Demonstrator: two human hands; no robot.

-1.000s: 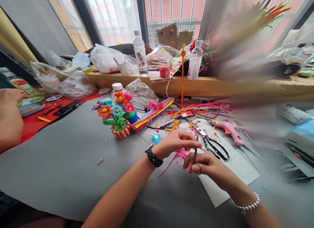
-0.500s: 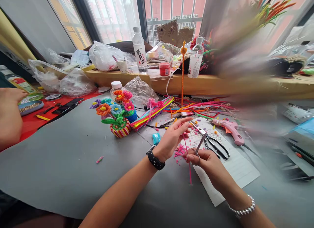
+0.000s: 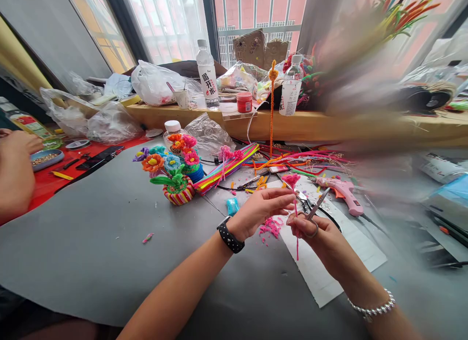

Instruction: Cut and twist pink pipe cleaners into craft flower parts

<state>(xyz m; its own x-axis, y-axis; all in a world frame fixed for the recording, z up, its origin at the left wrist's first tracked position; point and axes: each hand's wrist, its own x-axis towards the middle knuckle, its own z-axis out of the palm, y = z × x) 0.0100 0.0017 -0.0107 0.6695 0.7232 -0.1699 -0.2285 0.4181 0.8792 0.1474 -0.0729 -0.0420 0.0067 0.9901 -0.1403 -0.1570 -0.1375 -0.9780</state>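
Note:
A pink pipe-cleaner flower (image 3: pixel 291 180) stands upright between my hands, its thin stem hanging below. My left hand (image 3: pixel 265 206), with a dotted watch strap at the wrist, closes its fingertips at the stem just under the bloom. Lower on the stem, my right hand (image 3: pixel 314 237) pinches it between thumb and finger. Small scissors (image 3: pixel 318 206) hang in that same hand, a finger through the loop and the blades pointing up and right. Pink fuzz clippings (image 3: pixel 270 228) lie below my left hand. Larger black-handled scissors (image 3: pixel 331 216) rest behind my right hand on white paper (image 3: pixel 340 267).
Left of my hands stands a striped pot (image 3: pixel 179 191) of pipe-cleaner flowers. Bundled pipe cleaners (image 3: pixel 228 168) lie behind. A pink glue gun (image 3: pixel 343 194) is on the right. Bottles, including a water bottle (image 3: pixel 207 77), line the ledge. Another person's arm (image 3: pixel 16 174) is at far left.
The pink bloom has come into view above my left fingers. My right hand, with scissors and stem, has moved slightly right and up. My left fingers have drawn closer together.

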